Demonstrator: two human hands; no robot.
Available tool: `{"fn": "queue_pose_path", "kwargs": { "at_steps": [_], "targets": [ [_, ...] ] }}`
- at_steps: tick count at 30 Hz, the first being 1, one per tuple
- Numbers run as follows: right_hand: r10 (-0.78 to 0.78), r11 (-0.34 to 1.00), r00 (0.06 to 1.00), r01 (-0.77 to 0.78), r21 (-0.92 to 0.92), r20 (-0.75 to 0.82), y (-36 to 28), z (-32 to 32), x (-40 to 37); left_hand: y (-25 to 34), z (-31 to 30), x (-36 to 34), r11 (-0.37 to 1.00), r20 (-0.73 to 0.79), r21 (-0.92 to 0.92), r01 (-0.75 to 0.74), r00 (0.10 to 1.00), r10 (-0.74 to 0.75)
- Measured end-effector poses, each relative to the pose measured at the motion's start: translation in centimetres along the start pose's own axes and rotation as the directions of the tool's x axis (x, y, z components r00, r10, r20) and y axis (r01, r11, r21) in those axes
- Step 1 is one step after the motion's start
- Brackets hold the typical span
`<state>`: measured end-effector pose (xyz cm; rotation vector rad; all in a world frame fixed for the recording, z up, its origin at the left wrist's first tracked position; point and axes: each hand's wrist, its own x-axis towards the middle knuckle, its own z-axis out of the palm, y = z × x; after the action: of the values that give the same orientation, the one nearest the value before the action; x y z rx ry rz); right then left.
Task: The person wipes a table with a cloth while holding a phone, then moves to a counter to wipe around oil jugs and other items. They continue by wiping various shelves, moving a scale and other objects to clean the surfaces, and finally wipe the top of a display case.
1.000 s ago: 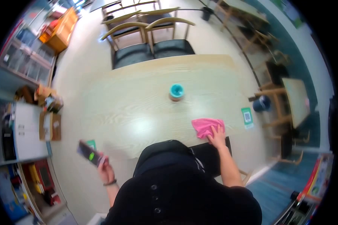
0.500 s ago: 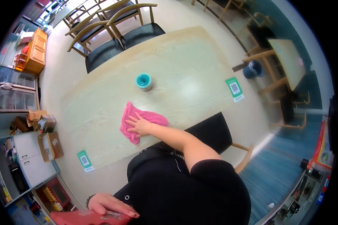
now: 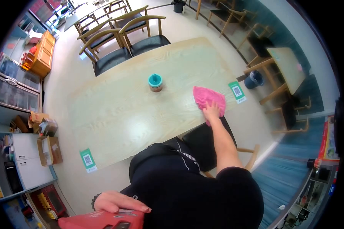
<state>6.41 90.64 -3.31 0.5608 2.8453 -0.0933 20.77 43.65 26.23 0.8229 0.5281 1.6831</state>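
Observation:
With its fingers spread, my right hand (image 3: 211,110) lies flat on a pink cloth (image 3: 208,96) at the right part of the pale wooden table (image 3: 118,110). The cloth is bunched along its near side, and one corner hangs at the table's near edge. Low in view, close to my body, my left hand (image 3: 120,201) rests its fingers over a red object (image 3: 99,221) with dark cutouts, gripping it. The frame's bottom edge cuts that object off. A jar with a teal lid (image 3: 155,81) stands upright near the table's middle, left of the cloth.
Green QR cards lie at the table's right end (image 3: 237,92) and near left corner (image 3: 88,160). Black-seated chairs (image 3: 112,61) line the far side; another seat (image 3: 200,147) is tucked below my right arm. A bin (image 3: 253,79) stands on the floor to the right.
My right hand and the pink cloth have slid across the table to the right, from left of the jar to beside the right QR card. My left hand still grips the red object.

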Motion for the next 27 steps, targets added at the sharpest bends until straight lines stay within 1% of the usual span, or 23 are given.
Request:
{"fn": "queue_pose_path", "kwargs": {
  "at_steps": [1,2,4,5,6,7,8,9,10,11,12,13,15,16,17,19,20,22,23,25,26,27],
  "targets": [
    [-0.081,0.997,0.996,0.080,0.020,0.041,-1.9,0.0,-0.7,0.0,0.2,0.2,1.000,0.005,0.006,0.001,1.000,-0.001],
    [-0.162,0.986,0.983,0.159,0.043,0.085,-3.8,0.0,-1.6,0.0,0.5,0.9,0.993,-0.008,0.067,-0.099,0.995,0.100],
    [-0.291,0.957,0.943,0.286,0.057,0.164,-7.3,-0.2,-3.8,0.3,1.0,2.9,0.941,-0.013,0.192,-0.279,0.958,0.286],
    [-0.395,0.918,0.905,0.392,0.052,0.156,-8.4,0.8,-4.5,0.5,1.0,3.9,0.898,-0.003,0.252,-0.361,0.927,0.374],
    [-0.496,0.866,0.843,0.497,0.052,0.208,-9.5,0.5,-5.6,0.8,0.8,4.6,0.843,0.016,0.310,-0.438,0.890,0.457],
    [-0.595,0.801,0.776,0.595,0.068,0.209,-10.3,0.6,-6.6,1.2,0.4,4.9,0.779,0.043,0.364,-0.510,0.845,0.533],
    [-0.646,0.760,0.723,0.639,0.117,0.244,-10.7,0.2,-7.6,1.3,-0.1,4.4,0.785,0.050,0.362,-0.503,0.851,0.522],
    [-0.694,0.716,0.664,0.678,0.166,0.278,-10.9,-0.4,-8.0,1.0,-0.9,3.1,0.884,0.019,0.283,-0.372,0.924,0.383],
    [-0.689,0.721,0.671,0.672,0.169,0.275,-10.7,-0.1,-7.3,0.8,-1.6,2.2,0.953,0.001,0.198,-0.229,0.972,0.233],
    [-0.724,0.686,0.636,0.704,0.181,0.267,-10.4,0.4,-6.4,0.7,-2.3,1.7,0.991,-0.005,0.108,-0.077,0.997,0.078],
    [-0.756,0.650,0.601,0.735,0.191,0.260,-10.2,0.2,-5.6,1.0,-2.8,2.2,0.992,0.001,0.093,-0.087,0.996,0.087],
    [-0.750,0.657,0.608,0.729,0.192,0.260,-10.2,0.0,-4.4,1.3,-3.4,2.7,0.992,0.012,0.086,-0.090,0.996,0.090],
    [-0.655,0.744,0.699,0.662,0.087,0.287,-11.7,-1.9,-1.7,1.7,-4.7,3.9,0.992,0.037,0.063,-0.114,0.993,0.112],
    [-0.628,0.770,0.727,0.633,0.085,0.276,-12.5,-2.4,0.1,2.0,-5.4,4.6,0.991,0.045,0.053,-0.126,0.991,0.124],
    [-0.627,0.771,0.728,0.631,0.087,0.277,-13.4,-3.1,2.0,2.3,-6.2,5.4,0.990,0.049,0.043,-0.134,0.990,0.132],
    [-0.570,0.809,0.755,0.585,0.058,0.325,-15.2,-4.4,5.9,2.8,-7.9,6.9,0.988,0.049,0.022,-0.153,0.987,0.152],
    [-0.584,0.798,0.743,0.599,0.064,0.328,-15.9,-5.0,7.9,3.0,-8.9,7.7,0.985,0.040,0.021,-0.171,0.985,0.170],
    [-0.537,0.812,0.751,0.584,-0.007,0.383,-17.6,-6.3,12.4,3.3,-11.2,9.3,0.982,0.021,0.008,-0.191,0.981,0.191],
    [-0.550,0.803,0.739,0.596,0.004,0.389,-18.4,-7.0,14.7,3.4,-12.6,10.0,0.982,0.002,0.010,-0.191,0.982,0.191],
    [-0.572,0.786,0.745,0.617,-0.028,0.344,-19.5,-8.0,18.6,2.9,-14.8,11.1,0.988,0.005,-0.148,-0.042,0.999,0.043],
    [-0.583,0.781,0.748,0.624,-0.034,0.317,-20.1,-8.5,20.4,2.8,-15.1,11.8,0.983,-0.055,-0.166,-0.078,0.996,0.070],
    [-0.594,0.776,0.750,0.629,-0.039,0.291,-20.4,-9.1,22.5,2.6,-15.9,12.7,0.979,-0.075,-0.186,-0.079,0.995,0.066]
  ]
}}
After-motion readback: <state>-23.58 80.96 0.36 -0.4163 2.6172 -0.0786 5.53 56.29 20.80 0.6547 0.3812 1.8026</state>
